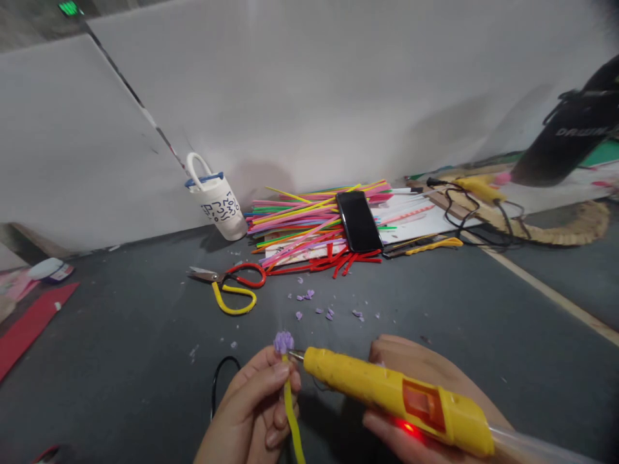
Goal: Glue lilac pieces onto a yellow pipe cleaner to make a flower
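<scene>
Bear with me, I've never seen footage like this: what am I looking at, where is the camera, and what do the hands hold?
One camera, worn on a person's head, looks down at their bare hands. The left hand pinches a thin yellow stem topped with a purple tuft. The right hand grips a yellow plastic glue gun, its tip by the tuft. On the grey surface lie red-and-yellow-handled scissors, purple scraps, a pile of thin colourful sticks with a black phone on it, and a white handled pouch.
</scene>
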Motion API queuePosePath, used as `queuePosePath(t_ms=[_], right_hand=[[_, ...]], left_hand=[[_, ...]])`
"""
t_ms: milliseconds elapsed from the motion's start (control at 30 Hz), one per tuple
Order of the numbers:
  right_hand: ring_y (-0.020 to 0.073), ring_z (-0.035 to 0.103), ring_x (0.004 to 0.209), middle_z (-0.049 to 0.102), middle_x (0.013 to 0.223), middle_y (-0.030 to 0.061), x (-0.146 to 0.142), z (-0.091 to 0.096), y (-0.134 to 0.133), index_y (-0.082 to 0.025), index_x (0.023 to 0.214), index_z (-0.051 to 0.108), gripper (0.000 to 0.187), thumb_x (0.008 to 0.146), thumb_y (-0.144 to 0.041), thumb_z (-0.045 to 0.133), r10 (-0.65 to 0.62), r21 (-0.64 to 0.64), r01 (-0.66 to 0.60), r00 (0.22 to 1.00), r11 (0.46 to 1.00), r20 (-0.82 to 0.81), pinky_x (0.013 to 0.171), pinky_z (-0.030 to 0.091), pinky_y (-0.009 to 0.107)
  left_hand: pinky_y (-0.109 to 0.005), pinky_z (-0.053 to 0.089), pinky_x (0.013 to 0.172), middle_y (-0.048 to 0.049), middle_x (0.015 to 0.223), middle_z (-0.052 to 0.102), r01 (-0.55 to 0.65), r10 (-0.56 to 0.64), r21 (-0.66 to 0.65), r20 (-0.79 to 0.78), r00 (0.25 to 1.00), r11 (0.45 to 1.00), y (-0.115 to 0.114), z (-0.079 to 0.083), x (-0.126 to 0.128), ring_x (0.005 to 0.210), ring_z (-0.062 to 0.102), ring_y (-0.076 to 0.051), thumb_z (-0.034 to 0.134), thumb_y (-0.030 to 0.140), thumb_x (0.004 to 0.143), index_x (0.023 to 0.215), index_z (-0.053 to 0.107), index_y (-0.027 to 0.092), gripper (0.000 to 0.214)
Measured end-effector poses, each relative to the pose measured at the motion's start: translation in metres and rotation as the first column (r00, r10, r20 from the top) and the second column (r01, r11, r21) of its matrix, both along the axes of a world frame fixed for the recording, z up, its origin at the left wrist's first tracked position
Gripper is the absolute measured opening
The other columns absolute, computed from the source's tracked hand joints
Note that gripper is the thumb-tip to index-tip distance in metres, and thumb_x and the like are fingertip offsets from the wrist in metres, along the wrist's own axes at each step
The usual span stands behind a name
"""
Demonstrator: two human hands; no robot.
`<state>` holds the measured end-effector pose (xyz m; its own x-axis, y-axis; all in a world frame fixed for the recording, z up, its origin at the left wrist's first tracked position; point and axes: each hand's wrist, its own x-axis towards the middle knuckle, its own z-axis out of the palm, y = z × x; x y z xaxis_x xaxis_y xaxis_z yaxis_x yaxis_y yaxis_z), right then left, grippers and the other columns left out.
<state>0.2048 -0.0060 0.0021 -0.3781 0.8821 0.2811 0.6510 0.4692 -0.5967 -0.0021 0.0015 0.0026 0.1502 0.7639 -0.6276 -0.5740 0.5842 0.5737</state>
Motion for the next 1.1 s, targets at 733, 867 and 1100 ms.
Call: queuePosePath(t_ms=[733,867,1100], right_hand=[[0.0217,0.063,0.059,0.061,0.062,0.0028,-0.006,0.007,0.003,-0.026,0.068,0.063,0.026,0.087,-0.041,0.051,-0.012,0.029,0.015,0.997,0.999,-0.082,0.064,0.055,0.031],[0.0222,0.062,0.058,0.06,0.06,0.0031,-0.007,0.007,0.003,-0.026,0.067,0.063,0.029,0.087,-0.042,0.05,-0.026,0.049,0.032,0.993,0.998,-0.116,0.062,0.054,0.032],[0.02,0.06,0.054,0.059,0.057,0.002,-0.007,0.008,0.007,-0.025,0.063,0.057,0.024,0.085,-0.035,0.052,0.0,0.111,0.017,0.988,0.994,-0.152,0.058,0.053,0.031]], left_hand=[[-0.009,0.026,0.031,0.0025,0.051,0.062,0.035,-0.034,-0.008,0.126,0.991,0.999,0.001,0.001,0.0,0.032,0.041,0.001,0.09,0.021,0.05,0.059,0.069,0.012,0.024],[-0.009,0.026,0.031,0.0026,0.052,0.062,0.033,-0.031,-0.012,0.117,0.993,0.999,0.001,-0.001,-0.001,0.032,0.041,0.001,0.09,0.021,0.05,0.06,0.069,0.013,0.025],[-0.01,0.024,0.032,0.0032,0.053,0.062,0.024,-0.024,0.009,0.077,0.997,1.0,0.001,-0.001,-0.002,0.033,0.039,0.001,0.091,0.024,0.049,0.062,0.069,0.014,0.028]])
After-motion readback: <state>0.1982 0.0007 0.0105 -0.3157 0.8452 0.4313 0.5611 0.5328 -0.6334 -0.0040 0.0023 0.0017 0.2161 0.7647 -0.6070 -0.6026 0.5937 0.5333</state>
